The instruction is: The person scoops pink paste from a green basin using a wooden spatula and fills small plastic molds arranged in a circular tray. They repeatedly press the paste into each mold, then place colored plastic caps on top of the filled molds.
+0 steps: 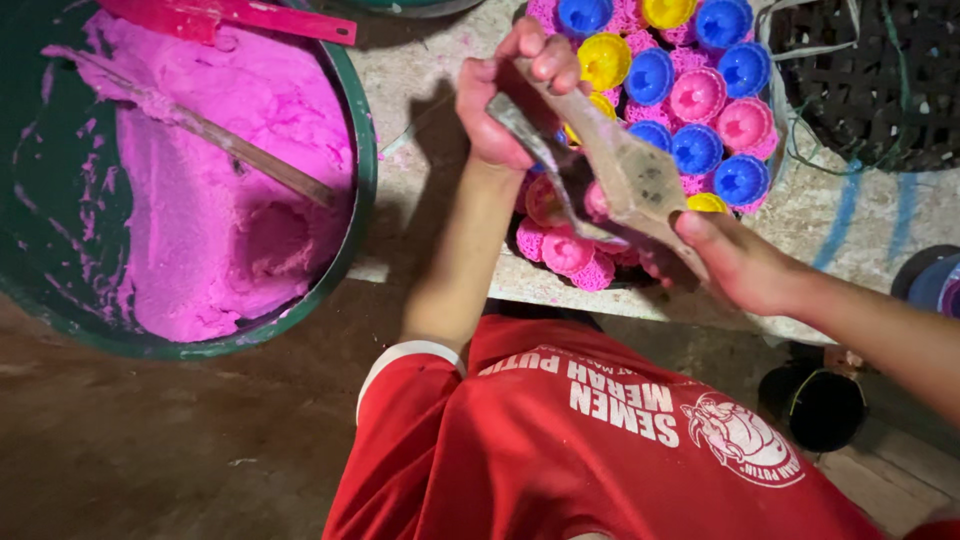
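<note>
The left hand [510, 95] is gripping the far end of a flat wooden board [625, 165], with its fingers curled and pressed together around the board and around a thin metal blade [540, 150] that is lying against it. The right hand [735, 262] is holding the near end of the same board; its thumb is lying flat along the top edge, while the other fingers are hidden beneath, so their state cannot be told. The board is slanting from far left to near right, sitting directly above a round tray [775, 150] of small fluted moulds [697, 95] in blue, yellow and pink. The moulds are standing packed together, touching one another, with pink crumbs lying between them. The tray is resting on a pale stone slab [850, 215].

To the left, a large green basin [362, 150] is holding a mass of bright pink dough [230, 200]. A long wooden stick [230, 145] is lying across the dough, and a red plastic scraper [250, 15] is resting on the basin's far rim. At far right a dark woven basket [880, 80] is sitting just beside the tray. The person is wearing a red shirt [560, 450] with white printing.
</note>
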